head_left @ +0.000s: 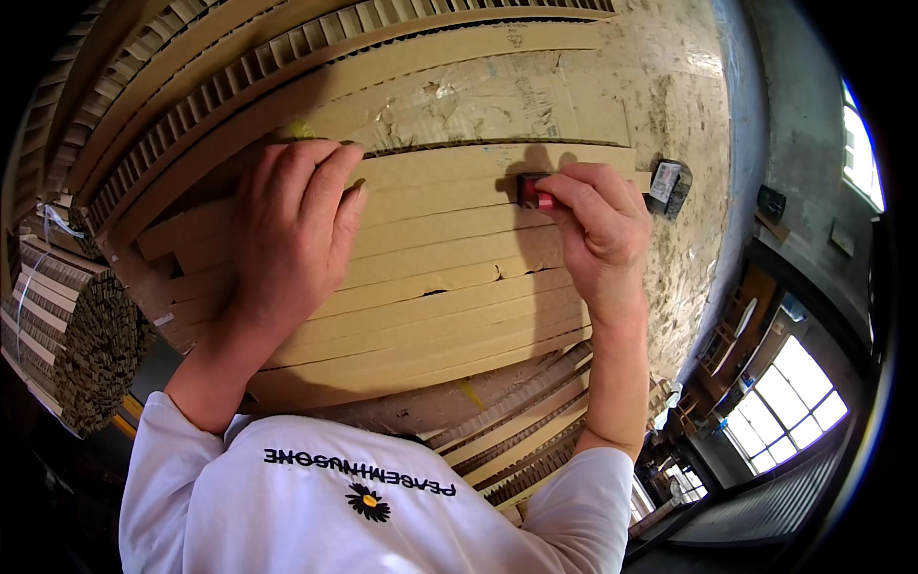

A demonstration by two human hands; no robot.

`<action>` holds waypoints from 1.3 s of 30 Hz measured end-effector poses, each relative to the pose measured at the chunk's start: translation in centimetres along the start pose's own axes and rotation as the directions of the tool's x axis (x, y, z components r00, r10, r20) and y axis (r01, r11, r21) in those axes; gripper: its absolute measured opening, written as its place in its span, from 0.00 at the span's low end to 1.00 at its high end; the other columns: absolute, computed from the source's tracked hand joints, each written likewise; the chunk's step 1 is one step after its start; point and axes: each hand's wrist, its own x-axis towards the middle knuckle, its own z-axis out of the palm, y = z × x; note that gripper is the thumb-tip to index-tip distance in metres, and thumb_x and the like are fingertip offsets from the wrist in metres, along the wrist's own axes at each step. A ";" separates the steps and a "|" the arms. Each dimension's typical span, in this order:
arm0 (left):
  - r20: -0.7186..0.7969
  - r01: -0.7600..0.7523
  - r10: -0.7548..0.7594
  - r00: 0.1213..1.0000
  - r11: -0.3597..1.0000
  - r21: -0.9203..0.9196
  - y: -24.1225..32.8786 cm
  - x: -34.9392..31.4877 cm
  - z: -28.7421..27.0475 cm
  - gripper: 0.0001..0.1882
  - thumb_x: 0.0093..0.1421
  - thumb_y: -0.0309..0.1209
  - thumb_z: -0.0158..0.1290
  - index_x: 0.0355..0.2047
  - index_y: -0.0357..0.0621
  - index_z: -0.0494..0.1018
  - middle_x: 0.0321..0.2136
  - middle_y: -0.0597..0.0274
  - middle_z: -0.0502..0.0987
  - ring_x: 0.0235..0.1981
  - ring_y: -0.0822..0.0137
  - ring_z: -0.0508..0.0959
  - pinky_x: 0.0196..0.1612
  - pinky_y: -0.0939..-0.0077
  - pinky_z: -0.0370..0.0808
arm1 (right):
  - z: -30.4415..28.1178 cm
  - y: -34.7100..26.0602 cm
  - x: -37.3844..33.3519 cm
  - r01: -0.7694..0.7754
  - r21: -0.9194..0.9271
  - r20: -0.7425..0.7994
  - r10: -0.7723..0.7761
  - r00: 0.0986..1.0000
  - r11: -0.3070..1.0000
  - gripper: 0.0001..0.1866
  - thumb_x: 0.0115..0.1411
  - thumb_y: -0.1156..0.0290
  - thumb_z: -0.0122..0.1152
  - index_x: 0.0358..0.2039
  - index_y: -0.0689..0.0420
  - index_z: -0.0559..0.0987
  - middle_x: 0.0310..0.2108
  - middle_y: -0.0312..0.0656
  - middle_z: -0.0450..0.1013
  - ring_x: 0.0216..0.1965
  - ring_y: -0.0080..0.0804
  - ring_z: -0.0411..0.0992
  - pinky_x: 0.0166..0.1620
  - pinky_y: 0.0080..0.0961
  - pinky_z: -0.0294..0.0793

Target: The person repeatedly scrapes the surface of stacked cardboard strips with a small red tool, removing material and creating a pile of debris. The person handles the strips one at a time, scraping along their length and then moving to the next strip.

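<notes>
My right hand [604, 215] pinches a small red-and-black block, which looks like a hand stamp [531, 191], and holds it at the right end of the cardboard strips. My left hand [298, 206] rests on the left part of the same strips, fingers forward and slightly bent, thumb apart. The flat brown cardboard strips [430, 244] lie side by side across the table, their edges touching or nearly so. Beside my right hand is a dark pad with a pale label [666, 184], perhaps an ink pad. Something small and yellow [302, 128] shows past my left fingertips.
Longer strips and slotted cardboard pieces [239, 81] are stacked at the far left. A tied bundle of cardboard strips [86, 335] stands at the left. The worn tabletop [684, 105] has dark smudges. More cardboard pieces [535, 411] lie close to my body. Windows [789, 402] are at the right.
</notes>
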 end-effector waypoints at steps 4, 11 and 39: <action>0.013 -0.012 0.012 1.000 1.000 -0.026 0.1 0.0 -0.1 0.19 0.62 0.23 0.60 0.54 0.35 0.77 0.47 0.51 0.77 0.46 0.48 0.76 0.52 0.55 0.73 | -0.6 -0.3 0.0 0.006 0.032 -0.007 -0.005 1.000 0.999 0.13 0.52 0.81 0.75 0.39 0.55 0.87 0.38 0.40 0.80 0.38 0.38 0.77 0.42 0.31 0.76; -0.015 0.009 -0.009 1.000 1.000 -0.020 0.1 -0.5 0.4 0.19 0.62 0.23 0.61 0.54 0.36 0.77 0.48 0.52 0.77 0.47 0.48 0.76 0.53 0.54 0.73 | -4.0 -1.1 -2.2 -0.020 0.334 -0.330 0.137 0.934 0.942 0.18 0.52 0.94 0.69 0.41 0.61 0.86 0.41 0.44 0.78 0.41 0.32 0.78 0.43 0.25 0.79; 0.011 -0.016 0.016 1.000 1.000 0.008 -0.1 -0.3 0.1 0.22 0.61 0.26 0.63 0.56 0.38 0.76 0.49 0.54 0.78 0.49 0.49 0.76 0.54 0.55 0.73 | -0.2 1.0 -3.6 -0.050 0.036 -0.092 0.054 0.994 0.998 0.14 0.50 0.80 0.74 0.37 0.51 0.87 0.38 0.34 0.82 0.35 0.37 0.79 0.38 0.31 0.77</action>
